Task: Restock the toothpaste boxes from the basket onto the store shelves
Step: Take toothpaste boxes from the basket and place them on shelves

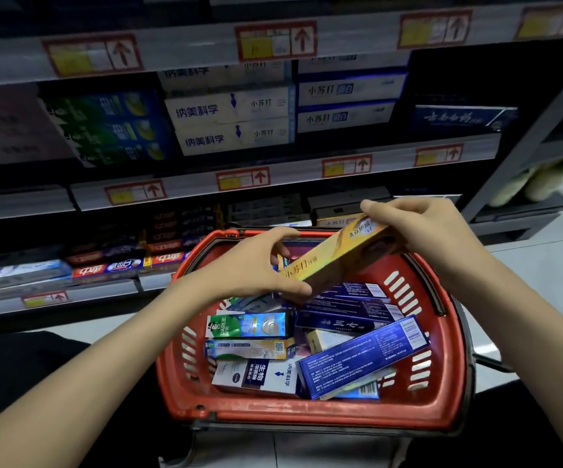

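Above the basket (307,415): yellow box (334,261), tilted, up in both hands!
Left hand (246,268): thumb and fingers clamped on the box's low end.
Right hand (432,231): curled round the high end.
Basket load: toothpaste boxes heaped loose, with a blue box (364,359) slanting across the right and a green box (249,325) lying at the left.
Shelves (293,171): stocked rows just behind the basket, red price tags (243,179) along the edges.
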Available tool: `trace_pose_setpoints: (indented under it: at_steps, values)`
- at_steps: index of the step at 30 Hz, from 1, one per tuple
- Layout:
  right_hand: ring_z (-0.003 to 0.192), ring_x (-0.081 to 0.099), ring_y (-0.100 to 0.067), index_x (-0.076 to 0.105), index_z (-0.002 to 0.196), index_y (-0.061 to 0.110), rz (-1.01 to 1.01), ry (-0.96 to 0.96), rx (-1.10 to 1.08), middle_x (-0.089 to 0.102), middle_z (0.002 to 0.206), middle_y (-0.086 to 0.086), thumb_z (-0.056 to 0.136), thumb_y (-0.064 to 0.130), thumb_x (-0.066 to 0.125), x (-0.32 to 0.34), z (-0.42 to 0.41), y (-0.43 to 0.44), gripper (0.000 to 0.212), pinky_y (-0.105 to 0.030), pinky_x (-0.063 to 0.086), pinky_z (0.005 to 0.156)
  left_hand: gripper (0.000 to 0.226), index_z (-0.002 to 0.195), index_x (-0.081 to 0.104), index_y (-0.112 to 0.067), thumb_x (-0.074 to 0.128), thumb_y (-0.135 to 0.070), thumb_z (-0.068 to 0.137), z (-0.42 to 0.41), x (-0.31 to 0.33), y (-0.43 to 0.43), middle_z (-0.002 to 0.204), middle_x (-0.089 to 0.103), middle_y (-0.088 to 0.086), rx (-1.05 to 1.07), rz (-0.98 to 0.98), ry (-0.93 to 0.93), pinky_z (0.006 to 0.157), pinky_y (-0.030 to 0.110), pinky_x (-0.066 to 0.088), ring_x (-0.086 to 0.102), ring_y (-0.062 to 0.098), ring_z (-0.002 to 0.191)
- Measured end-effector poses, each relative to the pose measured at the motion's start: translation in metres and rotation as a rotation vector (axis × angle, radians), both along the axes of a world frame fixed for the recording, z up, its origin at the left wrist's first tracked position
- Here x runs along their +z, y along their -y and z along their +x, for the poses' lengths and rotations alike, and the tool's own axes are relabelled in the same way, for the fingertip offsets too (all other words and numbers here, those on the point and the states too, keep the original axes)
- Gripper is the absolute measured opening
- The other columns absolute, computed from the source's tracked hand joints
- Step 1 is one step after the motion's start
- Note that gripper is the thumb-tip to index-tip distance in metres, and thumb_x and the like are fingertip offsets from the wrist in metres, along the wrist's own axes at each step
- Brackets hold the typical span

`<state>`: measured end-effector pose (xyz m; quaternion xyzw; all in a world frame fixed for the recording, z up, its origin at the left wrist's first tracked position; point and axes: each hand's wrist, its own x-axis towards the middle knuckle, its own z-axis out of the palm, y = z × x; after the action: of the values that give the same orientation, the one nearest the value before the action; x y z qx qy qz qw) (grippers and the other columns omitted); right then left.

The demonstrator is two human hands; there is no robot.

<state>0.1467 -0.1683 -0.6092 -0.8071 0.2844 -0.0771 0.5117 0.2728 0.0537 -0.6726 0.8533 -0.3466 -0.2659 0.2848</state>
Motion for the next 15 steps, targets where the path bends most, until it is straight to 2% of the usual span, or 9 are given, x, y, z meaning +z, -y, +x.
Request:
trace_pose_setpoints:
  at_steps: [2,4,6,7,9,12,15]
  values:
    - [0.081,0.078,-0.033,0.079,0.09,0.011,0.124,0.016,-0.055,0.079,0.084,-0.012,0.084,0.055,0.077,0.003,0.002,0.005,0.045,-0.046,0.064,0.081,0.087,0.144,0.049,-0.035,0.092,-0.051,0.07,0.004,0.003,-0.002,0.126,0.064,-0.012,0.014,-0.084,-0.109,0.097,0.028,0.055,0.065,0.003,0.111]
    - [0.079,0.078,-0.031,0.075,0.098,0.007,0.26,0.017,-0.13,0.079,0.088,-0.016,0.087,0.049,0.076,0.006,0.005,0.009,0.044,-0.033,0.061,0.062,0.079,0.134,0.057,-0.034,0.094,-0.049,0.066,0.007,0.008,-0.004,0.124,0.068,-0.011,0.07,-0.185,-0.164,0.092,0.024,0.055,0.068,0.003,0.11]
    - [0.071,0.076,-0.025,0.071,0.101,0.009,0.365,0.0,-0.19,0.078,0.086,-0.014,0.087,0.047,0.076,0.005,0.007,0.015,0.04,-0.025,0.053,0.049,0.075,0.126,0.064,-0.034,0.093,-0.055,0.06,0.01,0.013,-0.007,0.121,0.072,-0.009,0.187,-0.298,-0.201,0.092,0.028,0.056,0.069,0.007,0.111]
    - [0.066,0.073,-0.023,0.07,0.1,0.012,0.416,-0.004,-0.213,0.077,0.084,-0.013,0.087,0.046,0.077,0.004,0.008,0.018,0.037,-0.024,0.051,0.046,0.072,0.124,0.066,-0.034,0.089,-0.058,0.061,0.01,0.017,-0.008,0.121,0.073,-0.007,0.261,-0.352,-0.236,0.092,0.031,0.057,0.07,0.013,0.112]
    - [0.066,0.068,-0.021,0.067,0.093,0.017,0.507,-0.003,-0.244,0.073,0.082,-0.011,0.088,0.043,0.075,0.003,0.01,0.023,0.028,-0.023,0.048,0.045,0.061,0.125,0.068,-0.025,0.08,-0.058,0.075,0.01,0.026,-0.01,0.121,0.075,0.005,0.391,-0.47,-0.403,0.088,0.038,0.058,0.073,0.026,0.108]
    - [0.066,0.062,-0.02,0.064,0.088,0.019,0.585,0.001,-0.257,0.066,0.08,-0.008,0.089,0.04,0.073,0.003,0.012,0.027,0.023,-0.021,0.045,0.042,0.054,0.126,0.066,-0.012,0.059,-0.056,0.096,0.006,0.038,-0.012,0.114,0.077,0.015,0.489,-0.582,-0.599,0.074,0.033,0.061,0.074,0.025,0.09]
    - [0.062,0.06,-0.018,0.064,0.084,0.019,0.628,-0.003,-0.25,0.065,0.08,-0.006,0.09,0.04,0.071,0.003,0.012,0.026,0.023,-0.02,0.043,0.041,0.061,0.126,0.067,-0.01,0.05,-0.062,0.098,0.004,0.041,-0.015,0.114,0.076,0.016,0.521,-0.586,-0.634,0.073,0.035,0.055,0.072,0.029,0.092]
